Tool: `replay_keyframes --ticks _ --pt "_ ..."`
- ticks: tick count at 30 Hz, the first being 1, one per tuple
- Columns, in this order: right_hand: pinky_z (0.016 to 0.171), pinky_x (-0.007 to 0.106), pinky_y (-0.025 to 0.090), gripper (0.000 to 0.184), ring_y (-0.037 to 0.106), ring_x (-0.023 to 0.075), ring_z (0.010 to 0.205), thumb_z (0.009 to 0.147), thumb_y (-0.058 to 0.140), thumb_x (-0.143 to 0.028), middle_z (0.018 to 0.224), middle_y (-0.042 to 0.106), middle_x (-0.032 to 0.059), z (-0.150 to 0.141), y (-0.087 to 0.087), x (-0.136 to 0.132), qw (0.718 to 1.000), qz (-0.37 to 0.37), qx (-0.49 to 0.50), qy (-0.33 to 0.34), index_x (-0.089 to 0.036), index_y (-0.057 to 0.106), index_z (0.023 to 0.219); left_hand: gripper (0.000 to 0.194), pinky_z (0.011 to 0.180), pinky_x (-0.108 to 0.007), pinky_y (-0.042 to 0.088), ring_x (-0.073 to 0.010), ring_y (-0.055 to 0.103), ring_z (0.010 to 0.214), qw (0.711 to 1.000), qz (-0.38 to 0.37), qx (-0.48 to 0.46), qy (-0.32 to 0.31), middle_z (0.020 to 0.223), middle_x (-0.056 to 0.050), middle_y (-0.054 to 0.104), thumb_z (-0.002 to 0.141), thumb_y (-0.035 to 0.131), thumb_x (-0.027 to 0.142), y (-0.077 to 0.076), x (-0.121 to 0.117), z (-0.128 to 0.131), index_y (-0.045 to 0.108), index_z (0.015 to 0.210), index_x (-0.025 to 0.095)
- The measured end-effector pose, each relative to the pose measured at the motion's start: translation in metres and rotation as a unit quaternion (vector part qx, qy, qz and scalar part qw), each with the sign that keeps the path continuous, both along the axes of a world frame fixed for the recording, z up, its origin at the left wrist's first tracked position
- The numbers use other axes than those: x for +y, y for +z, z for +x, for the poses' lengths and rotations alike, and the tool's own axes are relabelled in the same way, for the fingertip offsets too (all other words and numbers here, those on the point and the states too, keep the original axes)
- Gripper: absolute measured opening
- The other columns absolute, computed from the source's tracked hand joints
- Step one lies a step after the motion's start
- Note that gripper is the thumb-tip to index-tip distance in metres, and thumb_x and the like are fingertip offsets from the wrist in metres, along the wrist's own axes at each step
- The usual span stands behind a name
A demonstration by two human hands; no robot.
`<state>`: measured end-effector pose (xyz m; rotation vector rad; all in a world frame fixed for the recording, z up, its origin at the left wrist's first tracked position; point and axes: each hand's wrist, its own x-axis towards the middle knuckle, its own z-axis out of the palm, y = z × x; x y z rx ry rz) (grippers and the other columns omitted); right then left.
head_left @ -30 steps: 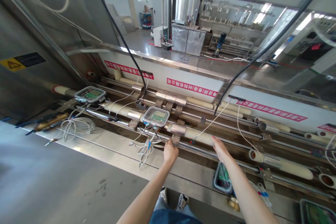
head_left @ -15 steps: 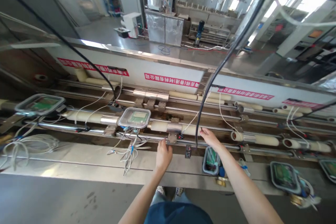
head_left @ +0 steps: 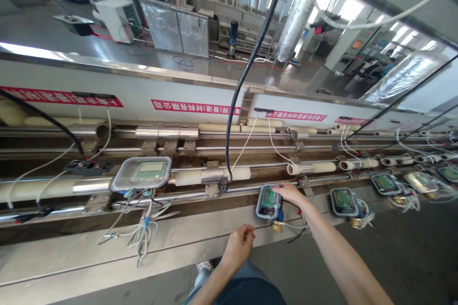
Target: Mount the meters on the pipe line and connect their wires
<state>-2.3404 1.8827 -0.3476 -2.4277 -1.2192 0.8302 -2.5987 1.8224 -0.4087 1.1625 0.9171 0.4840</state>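
My right hand (head_left: 289, 192) reaches to a clear plastic box (head_left: 258, 209) with a green circuit board inside. Its fingers are bent over the box's upper right edge and appear to grip it. Below and to the left, my left hand (head_left: 240, 244) hovers by the front of the metal ledge (head_left: 200, 243), fingers loosely curled, with nothing visible in them. A brass fitting (head_left: 277, 227) and a blue part (head_left: 280, 214) sit beside the box. Behind the hands lies a pale pipe (head_left: 240, 173) in a metal sleeve, near a black clip (head_left: 223, 186).
Another lidded box (head_left: 141, 174) with a display rests on the rails at left, above bundled grey wires (head_left: 143, 233). A black cable (head_left: 236, 90) hangs across the middle. Further boxes with boards, such as one box (head_left: 344, 202), line the ledge at right.
My right hand has left the pale pipe's right end and come down to the plastic box. My left hand has drawn back from the rail toward the ledge's front. The view has shifted right.
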Motion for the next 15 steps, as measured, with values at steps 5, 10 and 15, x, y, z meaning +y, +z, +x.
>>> replay_keyframes --ticks 5,10,15 --pt "0.065 0.029 0.046 0.06 0.061 0.0217 0.078 0.073 0.043 -0.066 0.085 0.067 0.0089 0.015 0.015 -0.011 0.992 0.09 0.075 -0.038 -0.012 0.065 0.092 0.029 0.066 -0.027 0.046 -0.0185 0.056 0.077 0.993 -0.066 -0.082 0.055 0.085 -0.009 0.061 0.075 0.057 0.019 0.02 0.012 0.054 0.056 0.102 0.009" --pt "0.064 0.028 0.047 0.062 0.06 0.0197 0.08 0.079 0.034 -0.068 0.092 0.065 0.0082 0.028 0.012 0.008 0.979 0.153 0.13 -0.038 -0.016 0.06 0.103 0.041 0.076 -0.025 0.045 -0.0165 0.057 0.085 0.968 -0.123 -0.153 0.157 0.097 -0.011 0.06 0.072 0.068 0.029 0.036 0.05 0.118 0.051 0.104 0.01" --pt "0.077 0.034 0.049 0.039 0.057 0.0174 0.088 0.088 0.047 -0.047 0.104 0.058 0.0075 0.043 0.01 0.03 0.973 0.154 0.166 0.041 -0.014 0.055 0.107 0.054 0.075 -0.026 0.048 -0.0189 0.06 0.091 0.925 -0.216 -0.219 0.222 0.104 -0.015 0.06 0.072 0.066 0.054 0.048 0.084 0.16 0.055 0.102 0.011"
